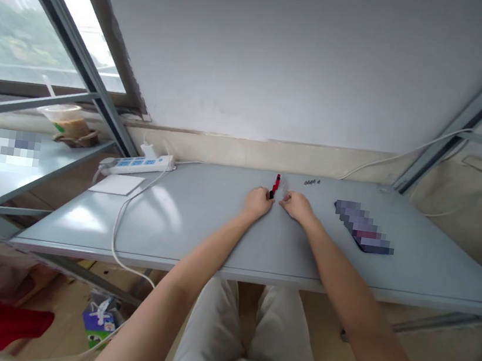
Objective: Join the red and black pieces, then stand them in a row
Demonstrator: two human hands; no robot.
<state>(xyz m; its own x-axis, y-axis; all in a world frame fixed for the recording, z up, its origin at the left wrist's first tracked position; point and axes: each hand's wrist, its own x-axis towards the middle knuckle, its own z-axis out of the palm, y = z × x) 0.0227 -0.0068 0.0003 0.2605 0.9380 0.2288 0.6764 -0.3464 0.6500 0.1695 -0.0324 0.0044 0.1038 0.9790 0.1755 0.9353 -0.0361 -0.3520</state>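
Red-and-black piece (pixel 276 183) in hand at a gray desk (pixel 208 229)

At left, a power strip (pixel 141 163) lies behind a white pad (pixel 116 184). Mid-desk, the left hand (pixel 258 202) grasps the red-and-black piece's near end. Beside it, the right hand (pixel 299 206) seems to pinch a clear item (pixel 284 186), too faint to identify. Small metallic bits (pixel 312 183), then a dark phone (pixel 362 227), lie farther right.

A grey counter (pixel 208 223) carries a white power strip (pixel 141 164) at far left, a flat white rectangle (pixel 117 184) just nearer, and a white cable (pixel 115 229) trailing over the near edge. Small dark pieces (pixel 312 182) lie far, right of centre; a dark phone (pixel 361 227) lies right.
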